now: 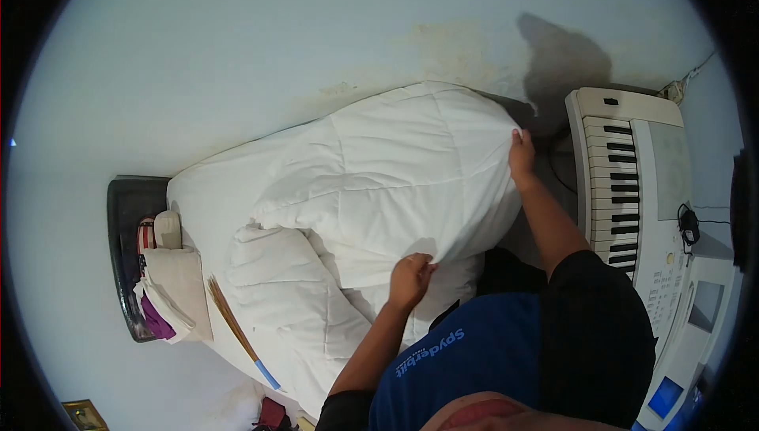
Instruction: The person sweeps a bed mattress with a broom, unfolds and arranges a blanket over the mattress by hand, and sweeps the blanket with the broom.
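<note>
Spanning between left fingers [421, 259] and right fingers [520, 138]; white comforter [403, 190]

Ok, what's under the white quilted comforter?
White bed sheet shows past the comforter, beside the stick broom, and seems to run beneath. Anything under the folds, or the span between the left hand and right hand, is covered.

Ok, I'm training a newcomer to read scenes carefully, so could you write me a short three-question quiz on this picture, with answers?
1. True or false: the left hand holds the white quilt.
2. The stick broom has a handle that is: A) red, B) blue, C) green.
3. Which musical instrument stands nearest the right hand?

Key: 1. True. 2. B. 3. A keyboard.
</note>
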Motion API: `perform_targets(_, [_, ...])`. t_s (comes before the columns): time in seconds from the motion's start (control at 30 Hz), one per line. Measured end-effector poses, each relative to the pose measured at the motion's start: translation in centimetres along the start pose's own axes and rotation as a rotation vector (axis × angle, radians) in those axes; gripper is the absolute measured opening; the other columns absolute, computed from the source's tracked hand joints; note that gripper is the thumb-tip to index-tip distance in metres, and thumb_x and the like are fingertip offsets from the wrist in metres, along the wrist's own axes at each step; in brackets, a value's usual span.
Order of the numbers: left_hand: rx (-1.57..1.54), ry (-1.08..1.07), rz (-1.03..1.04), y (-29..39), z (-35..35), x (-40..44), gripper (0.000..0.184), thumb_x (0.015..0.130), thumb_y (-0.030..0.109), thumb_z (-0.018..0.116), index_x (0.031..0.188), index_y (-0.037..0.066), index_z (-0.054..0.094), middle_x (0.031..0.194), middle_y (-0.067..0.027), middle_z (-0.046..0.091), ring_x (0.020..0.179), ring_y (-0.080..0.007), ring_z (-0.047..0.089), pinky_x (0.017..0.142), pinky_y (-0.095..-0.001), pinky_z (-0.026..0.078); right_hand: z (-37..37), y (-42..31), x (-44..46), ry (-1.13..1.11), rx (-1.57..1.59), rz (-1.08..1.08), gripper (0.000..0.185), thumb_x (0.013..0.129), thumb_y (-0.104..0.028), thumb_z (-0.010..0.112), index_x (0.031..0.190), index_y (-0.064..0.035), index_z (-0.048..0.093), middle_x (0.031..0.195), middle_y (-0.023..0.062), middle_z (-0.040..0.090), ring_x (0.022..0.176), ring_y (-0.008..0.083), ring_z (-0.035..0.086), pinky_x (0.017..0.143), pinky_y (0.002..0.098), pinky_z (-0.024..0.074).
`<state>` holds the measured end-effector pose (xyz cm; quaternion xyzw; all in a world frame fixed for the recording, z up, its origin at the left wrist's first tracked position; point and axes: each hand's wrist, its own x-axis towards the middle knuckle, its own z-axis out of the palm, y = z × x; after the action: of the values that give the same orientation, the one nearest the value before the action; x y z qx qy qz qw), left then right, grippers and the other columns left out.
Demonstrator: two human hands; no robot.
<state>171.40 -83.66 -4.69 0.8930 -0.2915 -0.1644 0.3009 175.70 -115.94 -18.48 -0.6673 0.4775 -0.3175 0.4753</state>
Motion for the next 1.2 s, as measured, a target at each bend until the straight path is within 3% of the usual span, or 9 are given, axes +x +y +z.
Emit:
perform_targets(0.13, [0.109, -0.04, 0.11, 0.7, 1.6, 0.2, 0.016, 0.07, 0.017, 0.057, 0.077, 0.003, 0.054, 0.07, -0.0121, 0.055, 0.069, -0.0287, 0.053, 0.061, -0.0379, 0.04, -1.7, 0.5, 1.1, 0.076, -0.098, -0.019, 0.034, 0.076, -0.024, 0.052, 0.098, 0.0017, 0.05, 0.094, 0.0204, 0.054, 0.089, 0.0336, 0.051, 0.077, 0.0349, 0.0394])
perform_targets(0.23, [0.283, -0.25, -0.157, -2.0, 2.9, 0.2, 0.017, 0.072, 0.018, 0.056, 0.078, 0.002, 0.054, 0.075, -0.0127, 0.056, 0.073, -0.0288, 0.054, 0.063, -0.0374, 0.041, -1.9, 4.4, 2.0, -0.761, -0.717, -0.017, 0.033, 0.069, -0.025, 0.06, 0.092, -0.0025, 0.052, 0.088, 0.0168, 0.056, 0.08, 0.0285, 0.054, 0.071, 0.0332, 0.0422])
perform_targets(0.37, [0.207, -0.71, -0.188, -3.6, 1.6, 1.3, 0.016, 0.075, 0.016, 0.053, 0.083, 0.002, 0.054, 0.079, -0.0118, 0.057, 0.073, -0.0242, 0.055, 0.062, -0.0339, 0.043, -0.5, 4.3, 2.9, -1.037, -0.791, -0.038, 0.03, 0.061, -0.019, 0.065, 0.085, -0.0047, 0.053, 0.08, 0.0127, 0.056, 0.075, 0.0234, 0.054, 0.067, 0.0319, 0.0429])
perform_targets(0.47, [-0.643, -0.658, -0.39, -5.4, -1.1, 3.5, 0.015, 0.076, 0.013, 0.051, 0.088, 0.004, 0.055, 0.076, -0.0109, 0.058, 0.068, -0.0184, 0.055, 0.059, -0.0295, 0.044, 2.2, 2.6, 3.4, -0.63, -0.308, -0.26, 0.022, 0.066, -0.014, 0.062, 0.083, -0.0043, 0.053, 0.078, 0.0109, 0.055, 0.072, 0.0203, 0.054, 0.065, 0.0318, 0.0428])
perform_targets(0.57, [-0.018, 0.145, -0.173, -7.4, -6.1, 8.2, 0.015, 0.077, 0.015, 0.051, 0.087, 0.005, 0.057, 0.073, -0.0102, 0.057, 0.06, -0.0167, 0.054, 0.056, -0.027, 0.043, 6.7, -0.3, 4.8, -0.536, -0.192, -0.339, 0.02, 0.071, -0.015, 0.059, 0.086, -0.0039, 0.053, 0.082, 0.0117, 0.055, 0.075, 0.0212, 0.053, 0.067, 0.032, 0.0422])
perform_targets(0.63, [0.185, 0.298, -0.375, -8.1, -10.1, 11.6, 0.017, 0.075, 0.015, 0.051, 0.088, 0.006, 0.057, 0.081, -0.0086, 0.057, 0.073, -0.0231, 0.054, 0.066, -0.0316, 0.043, 9.2, -1.1, 5.2, -0.492, -0.168, -0.369, 0.021, 0.073, -0.017, 0.057, 0.089, -0.0038, 0.053, 0.086, 0.0126, 0.055, 0.078, 0.0227, 0.053, 0.07, 0.0324, 0.0417])
perform_targets(0.7, [0.365, 0.452, -0.164, -12.4, -12.2, 14.4, 0.021, 0.073, 0.011, 0.05, 0.093, 0.005, 0.054, 0.091, -0.0096, 0.055, 0.086, -0.0252, 0.051, 0.075, -0.0336, 0.04, 11.9, -1.2, 5.4, -0.348, -0.185, -0.406, 0.024, 0.076, -0.022, 0.053, 0.093, -0.0047, 0.053, 0.091, 0.0138, 0.055, 0.083, 0.025, 0.052, 0.075, 0.0329, 0.0399])
perform_targets(0.9, [0.471, 0.357, -0.163, -23.5, -15.1, 21.9, 0.035, 0.073, 0.006, 0.045, 0.108, 0.006, 0.046, 0.115, -0.018, 0.042, 0.107, -0.0303, 0.04, 0.088, -0.0344, 0.034, 16.0, -0.2, 2.7, -0.3, -0.127, -0.367, 0.031, 0.08, -0.03, 0.047, 0.1, -0.0059, 0.052, 0.099, 0.0159, 0.053, 0.091, 0.0292, 0.049, 0.082, 0.034, 0.0363])
perform_targets(1.2, [0.37, 0.26, -0.867, -27.8, -16.1, 25.4, 0.047, 0.076, 0.015, 0.047, 0.121, 0.01, 0.034, 0.113, -0.0169, 0.045, 0.102, -0.0296, 0.046, 0.084, -0.0365, 0.037, 14.4, -0.5, 2.5, -0.243, -0.029, -0.077, 0.031, 0.082, -0.03, 0.046, 0.098, -0.0052, 0.053, 0.088, 0.011, 0.055, 0.081, 0.0195, 0.05, 0.075, 0.0285, 0.0376])
